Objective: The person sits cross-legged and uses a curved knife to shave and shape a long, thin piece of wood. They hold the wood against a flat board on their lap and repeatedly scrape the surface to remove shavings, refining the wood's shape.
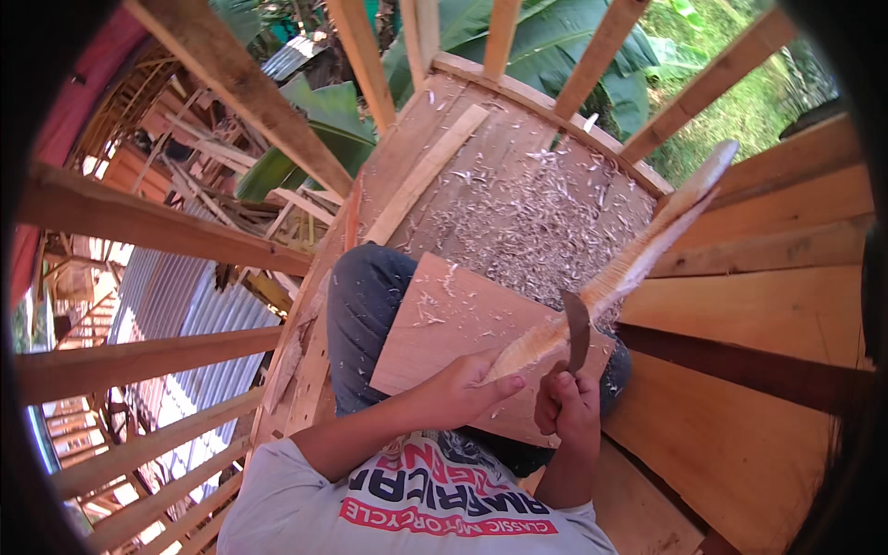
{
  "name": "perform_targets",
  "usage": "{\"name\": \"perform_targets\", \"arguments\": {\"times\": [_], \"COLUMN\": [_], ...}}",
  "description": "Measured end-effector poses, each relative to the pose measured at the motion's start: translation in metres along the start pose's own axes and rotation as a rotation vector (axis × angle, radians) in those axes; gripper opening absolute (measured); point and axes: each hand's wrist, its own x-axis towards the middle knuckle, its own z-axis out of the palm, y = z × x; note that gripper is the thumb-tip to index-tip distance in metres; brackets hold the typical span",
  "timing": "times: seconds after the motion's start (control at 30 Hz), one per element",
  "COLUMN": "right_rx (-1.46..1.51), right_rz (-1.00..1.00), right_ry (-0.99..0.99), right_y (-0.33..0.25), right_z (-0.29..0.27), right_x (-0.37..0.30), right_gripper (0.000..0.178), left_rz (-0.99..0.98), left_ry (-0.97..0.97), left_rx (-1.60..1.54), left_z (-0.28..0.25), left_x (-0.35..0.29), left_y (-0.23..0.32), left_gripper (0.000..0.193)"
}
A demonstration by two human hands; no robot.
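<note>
A long, pale piece of carved wood [634, 264] with a ridged surface slants from my lap up to the far right. My left hand [470, 387] is closed around its near end, thumb stretched along it. In my right hand [566, 403] is a knife [578, 333] with a dark, curved blade, its handle mostly hidden by my fist. The blade stands upright against or just in front of the wood's near part; I cannot tell whether it touches. Beneath both hands, a flat wooden board [421, 342] lies across my legs, with a few shavings on it.
Curled shavings [541, 217] cover much of the plank floor [467, 116] ahead. A loose wooden strip [425, 176] lies left of them. Slatted rails [166, 217] surround me, with a plank wall [740, 314] on the right. Corrugated sheets [199, 314] and banana leaves [518, 60] show outside.
</note>
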Motion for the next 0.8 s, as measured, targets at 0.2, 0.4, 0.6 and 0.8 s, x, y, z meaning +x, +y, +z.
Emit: {"name": "perform_targets", "arguments": {"times": [0.2,0.4,0.6,0.8], "right_rx": [0.015,-0.167,-0.219,0.174], "right_rz": [0.034,-0.168,-0.475,-0.342], "right_ry": [0.022,0.227,0.542,0.250], "right_y": [-0.005,0.008,0.021,-0.005], "right_z": [-0.024,-0.012,-0.010,-0.034], "right_x": [-0.009,-0.011,0.002,-0.022], "right_gripper": [0.029,0.025,0.032,0.031], "left_rz": [-0.110,-0.108,-0.225,-0.193], "left_ry": [0.026,0.001,-0.164,-0.008], "left_rx": [-0.021,-0.062,-0.342,-0.122], "left_z": [0.014,0.015,0.015,0.006], "left_x": [0.009,0.004,0.000,0.004], "left_y": [0.006,0.013,0.007,-0.001], "left_gripper": [0.044,0.046,0.041,0.042]}}
